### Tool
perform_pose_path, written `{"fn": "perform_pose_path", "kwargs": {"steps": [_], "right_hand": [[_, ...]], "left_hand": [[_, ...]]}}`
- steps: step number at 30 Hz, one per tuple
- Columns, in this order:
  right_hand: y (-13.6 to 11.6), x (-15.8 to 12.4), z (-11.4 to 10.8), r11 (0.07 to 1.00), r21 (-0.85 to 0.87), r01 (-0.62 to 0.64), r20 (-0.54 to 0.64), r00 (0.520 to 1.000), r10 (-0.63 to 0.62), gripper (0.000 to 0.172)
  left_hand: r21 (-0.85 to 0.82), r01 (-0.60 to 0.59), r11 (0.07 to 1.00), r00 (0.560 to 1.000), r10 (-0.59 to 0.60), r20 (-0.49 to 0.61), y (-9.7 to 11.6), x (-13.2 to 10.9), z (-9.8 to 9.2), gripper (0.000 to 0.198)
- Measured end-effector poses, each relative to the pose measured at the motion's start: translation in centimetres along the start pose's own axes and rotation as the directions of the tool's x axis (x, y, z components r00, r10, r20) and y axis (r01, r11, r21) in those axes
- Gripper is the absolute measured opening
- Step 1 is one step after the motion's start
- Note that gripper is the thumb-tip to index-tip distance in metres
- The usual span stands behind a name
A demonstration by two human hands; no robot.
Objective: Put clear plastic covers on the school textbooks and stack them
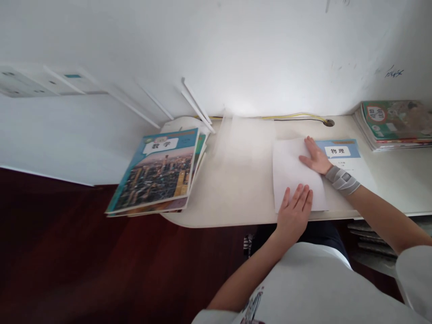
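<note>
A book with a pale blue and white page [340, 155] lies on the white desk [236, 189], and a blank white sheet or cover [290, 166] lies at its left side. My left hand [295, 209] rests flat on the lower part of the white sheet, its fingers stretched out and pointing up. Across the sheet's upper right part lies my right hand [315, 155], fingers spread, with a grey band [342, 179] round the wrist. Neither hand grips anything. Part of the blue and white page is hidden by my right hand and wrist.
Stacked books [158, 168] with a city picture on top overhang the desk's left end. Behind them stand thin white bars [197, 105]. A clear plastic sheet [246, 139] seems to lie mid-desk. Another book stack [398, 121] is at right; a yellow cable [297, 115] runs along the wall.
</note>
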State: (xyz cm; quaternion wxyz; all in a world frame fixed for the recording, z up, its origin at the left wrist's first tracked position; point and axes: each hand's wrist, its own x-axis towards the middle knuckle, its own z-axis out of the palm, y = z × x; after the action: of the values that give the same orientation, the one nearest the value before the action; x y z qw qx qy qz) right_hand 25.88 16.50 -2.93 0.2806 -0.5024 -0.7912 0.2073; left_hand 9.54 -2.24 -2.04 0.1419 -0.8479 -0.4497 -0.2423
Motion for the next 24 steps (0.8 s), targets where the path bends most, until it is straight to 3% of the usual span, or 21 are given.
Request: {"fn": "perform_pose_path", "kwargs": {"steps": [10, 13, 20, 24], "right_hand": [[-1.0, -0.4, -0.4, 0.995, -0.011, 0.095, 0.065, 0.993, -0.094, 0.086], [-1.3, -0.5, -0.4, 0.989, -0.020, 0.147, 0.084, 0.986, -0.145, 0.090], [-1.6, -0.5, 0.3, 0.998, -0.038, 0.046, -0.056, 0.997, -0.048, 0.089], [-1.9, -0.5, 0.7, 0.989, -0.113, 0.095, -0.006, 0.995, -0.096, 0.091]], "left_hand": [[-0.013, 0.019, 1.000, 0.998, -0.019, 0.066, -0.2, -0.3, -0.4, 0.041], [-0.018, 0.010, 1.000, 0.999, -0.009, 0.043, -0.4, -0.2, -0.5, 0.041], [-0.012, 0.043, 0.999, 0.996, -0.042, 0.077, -0.7, -0.8, -0.6, 0.042], [-0.051, 0.144, 0.988, 0.987, -0.139, 0.086, -2.8, -1.1, -1.7, 0.048]]}}
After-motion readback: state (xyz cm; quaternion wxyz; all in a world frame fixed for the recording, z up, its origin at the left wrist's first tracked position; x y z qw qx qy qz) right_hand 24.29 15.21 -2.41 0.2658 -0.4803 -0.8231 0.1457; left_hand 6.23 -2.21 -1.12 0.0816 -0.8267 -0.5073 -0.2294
